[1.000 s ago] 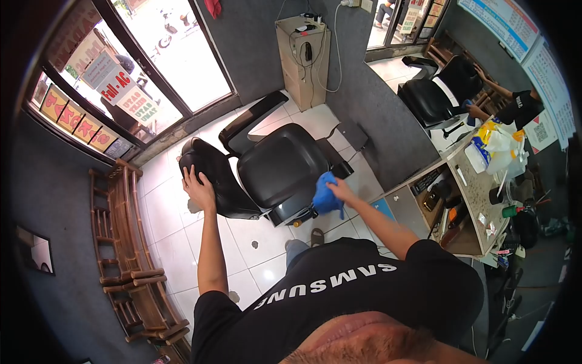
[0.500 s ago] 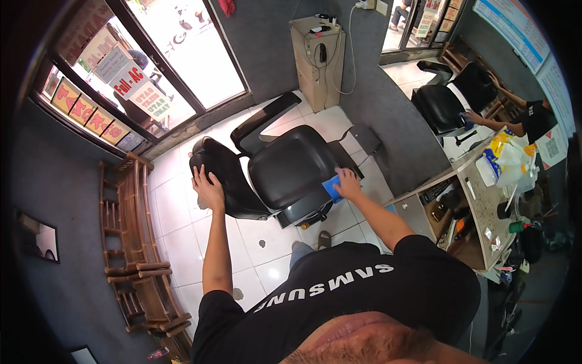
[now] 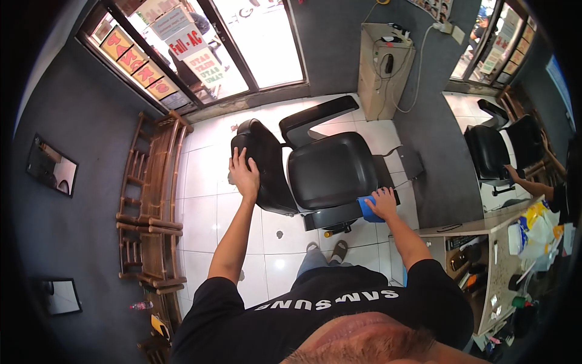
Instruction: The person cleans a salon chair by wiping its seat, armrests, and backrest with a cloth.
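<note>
A black barber chair (image 3: pixel 330 170) stands on the white tiled floor. My left hand (image 3: pixel 244 175) lies with fingers spread on the outer side of its backrest (image 3: pixel 267 173) and holds nothing. On the near armrest (image 3: pixel 333 216), at its front end, my right hand (image 3: pixel 383 204) presses a blue cloth (image 3: pixel 369 209) with its fingers over it. The far armrest (image 3: pixel 318 118) is angled beside the seat.
A bamboo bench (image 3: pixel 159 176) runs along the left wall. The tall cabinet (image 3: pixel 381 73) with cables stands beyond the chair. To the right are a mirror and a cluttered counter (image 3: pixel 494 273) with open shelves. Two sandaled feet are below the chair.
The view has turned, so the chair appears farther right. My right hand and the blue cloth have come down onto the front end of the near armrest. My left hand stays on the backrest.
</note>
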`<state>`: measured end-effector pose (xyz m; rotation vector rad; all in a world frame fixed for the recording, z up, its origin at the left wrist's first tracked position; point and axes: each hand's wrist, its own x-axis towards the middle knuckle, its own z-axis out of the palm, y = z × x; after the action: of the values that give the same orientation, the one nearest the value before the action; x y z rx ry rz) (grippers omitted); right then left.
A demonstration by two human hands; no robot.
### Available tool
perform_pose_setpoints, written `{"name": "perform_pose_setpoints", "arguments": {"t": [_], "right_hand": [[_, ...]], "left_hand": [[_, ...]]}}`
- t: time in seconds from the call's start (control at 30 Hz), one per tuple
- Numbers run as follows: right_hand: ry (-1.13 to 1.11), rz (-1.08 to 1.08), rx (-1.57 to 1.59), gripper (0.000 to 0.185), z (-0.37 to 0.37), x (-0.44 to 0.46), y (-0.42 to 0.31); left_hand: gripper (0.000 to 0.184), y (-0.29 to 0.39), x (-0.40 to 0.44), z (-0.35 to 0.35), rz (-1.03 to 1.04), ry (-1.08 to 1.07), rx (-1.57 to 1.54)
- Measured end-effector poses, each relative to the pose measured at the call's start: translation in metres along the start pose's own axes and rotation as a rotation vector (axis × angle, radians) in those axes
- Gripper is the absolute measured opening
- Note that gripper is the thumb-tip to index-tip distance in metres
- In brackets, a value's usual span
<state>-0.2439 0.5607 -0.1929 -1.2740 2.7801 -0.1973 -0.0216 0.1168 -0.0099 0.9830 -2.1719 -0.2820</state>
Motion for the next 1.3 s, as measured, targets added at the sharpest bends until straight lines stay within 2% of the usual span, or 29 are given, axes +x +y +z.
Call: {"name": "perform_pose_setpoints", "arguments": {"t": [0.03, 0.13, 0.17, 0.27, 0.5, 0.6, 0.7, 0.8, 0.9, 1.03, 1.1, 1.2, 1.3], "right_hand": [[0.137, -0.025, -0.015, 0.052, 0.004, 0.004, -0.005], [0.150, 0.028, -0.015, 0.054, 0.020, 0.020, -0.021], [0.303, -0.023, -0.073, 0.053, 0.030, 0.026, -0.031], [0.134, -0.041, -0.039, 0.050, 0.044, 0.035, -0.059], [0.029, -0.078, 0.055, 0.050, 0.048, 0.036, -0.110], [-0.103, -0.126, 0.099, 0.050, 0.040, 0.036, -0.102], [-0.210, -0.298, 0.182, 0.057, 0.017, 0.033, -0.073], [-0.091, -0.346, 0.137, 0.060, -0.008, 0.019, -0.035], [-0.018, -0.201, 0.153, 0.062, -0.010, 0.014, 0.005], [0.107, -0.040, 0.057, 0.050, 0.003, 0.014, 0.007], [0.173, 0.109, 0.061, 0.047, 0.029, 0.023, -0.011], [-0.017, 0.094, 0.077, 0.047, 0.042, 0.037, -0.061], [-0.098, -0.071, 0.205, 0.048, 0.066, 0.045, -0.157]], "left_hand": [[0.039, 0.002, 0.000, -0.001, -0.005, -0.002, -0.011], [0.039, 0.001, -0.001, 0.002, 0.005, 0.008, -0.003], [0.039, 0.002, -0.001, 0.002, 0.007, 0.000, 0.008], [0.040, 0.004, 0.000, 0.001, -0.001, -0.012, 0.034], [0.041, 0.005, 0.003, 0.001, -0.017, -0.048, 0.113], [0.041, 0.004, 0.003, 0.000, -0.001, -0.041, 0.104], [0.041, -0.002, 0.003, 0.003, 0.018, -0.029, 0.102], [0.041, 0.002, 0.002, 0.000, -0.003, -0.036, 0.068], [0.040, -0.002, 0.003, 0.001, 0.014, -0.025, 0.083], [0.040, 0.001, 0.003, 0.001, 0.000, -0.033, 0.076], [0.040, 0.001, 0.003, 0.003, -0.005, -0.031, 0.091], [0.040, 0.005, 0.003, 0.002, -0.021, -0.030, 0.089], [0.040, 0.002, 0.003, 0.003, -0.005, -0.022, 0.092]]}}
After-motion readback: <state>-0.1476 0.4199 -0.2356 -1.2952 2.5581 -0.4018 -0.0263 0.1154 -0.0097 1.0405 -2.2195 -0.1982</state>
